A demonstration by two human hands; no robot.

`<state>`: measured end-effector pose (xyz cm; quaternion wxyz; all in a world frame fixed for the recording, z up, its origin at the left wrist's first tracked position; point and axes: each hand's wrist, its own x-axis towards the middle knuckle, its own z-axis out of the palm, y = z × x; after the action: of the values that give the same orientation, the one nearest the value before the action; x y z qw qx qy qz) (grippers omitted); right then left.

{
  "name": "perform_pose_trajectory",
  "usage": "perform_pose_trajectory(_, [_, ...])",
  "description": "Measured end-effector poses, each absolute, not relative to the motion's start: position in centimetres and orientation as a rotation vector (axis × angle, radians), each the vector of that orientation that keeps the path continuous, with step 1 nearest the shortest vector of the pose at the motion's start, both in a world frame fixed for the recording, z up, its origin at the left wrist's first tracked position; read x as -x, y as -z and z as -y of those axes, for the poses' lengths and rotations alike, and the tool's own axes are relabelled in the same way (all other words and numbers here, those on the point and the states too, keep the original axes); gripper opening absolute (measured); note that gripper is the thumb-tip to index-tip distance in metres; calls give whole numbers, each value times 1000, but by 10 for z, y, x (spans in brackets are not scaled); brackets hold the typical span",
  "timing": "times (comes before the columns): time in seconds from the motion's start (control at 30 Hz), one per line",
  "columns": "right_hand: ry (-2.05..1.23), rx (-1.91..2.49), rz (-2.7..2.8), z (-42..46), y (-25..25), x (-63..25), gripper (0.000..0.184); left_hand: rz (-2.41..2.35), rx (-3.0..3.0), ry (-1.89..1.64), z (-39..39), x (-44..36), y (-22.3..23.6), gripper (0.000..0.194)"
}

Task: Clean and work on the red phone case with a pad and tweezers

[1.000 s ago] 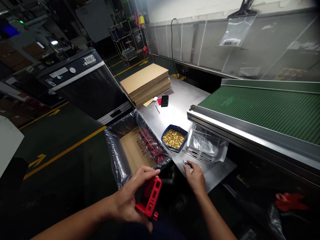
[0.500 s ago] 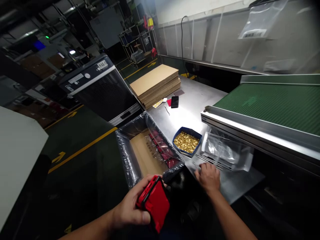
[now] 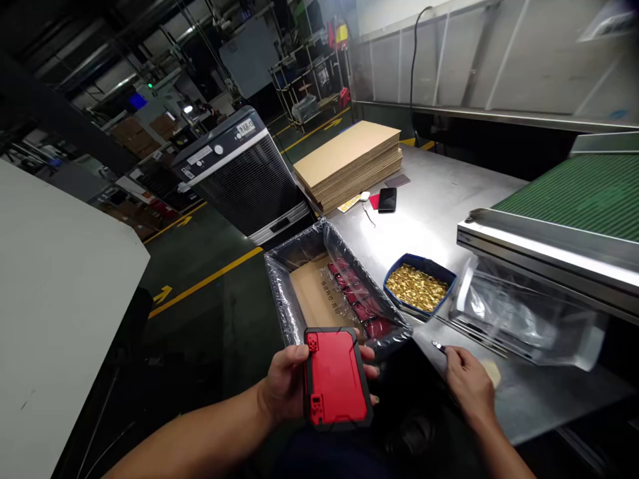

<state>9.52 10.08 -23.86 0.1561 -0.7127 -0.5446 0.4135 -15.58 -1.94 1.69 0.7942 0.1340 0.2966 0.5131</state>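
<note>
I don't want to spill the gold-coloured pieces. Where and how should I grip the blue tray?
Probably grip the blue tray by two opposite walls, coming from above and keeping it level: it is open-topped and full of loose gold-coloured pieces. Mind the right side, where the clear plastic tray sits close.

The single head camera looks forward and down over the metal table (image 3: pixel 429 199).

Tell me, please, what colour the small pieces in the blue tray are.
The small pieces are shiny gold, clearest in the head view.
</note>
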Motion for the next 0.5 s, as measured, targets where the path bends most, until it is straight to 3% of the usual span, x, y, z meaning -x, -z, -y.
perform_pose_trajectory(0.17, [-1284,2012,1175,-88,198,-86,48,-625,-341,-1047,20,164,-12,79])
perform_pose_trajectory(0.33, [-1345,1785,965,-76,135,-66,72,-750,-525,-1007,18,172,-13,98])
perform_pose_trajectory(0.5, [-1547,1406,970,-51,50,-55,53,-977,-1172,-977,10,181,-31,104])
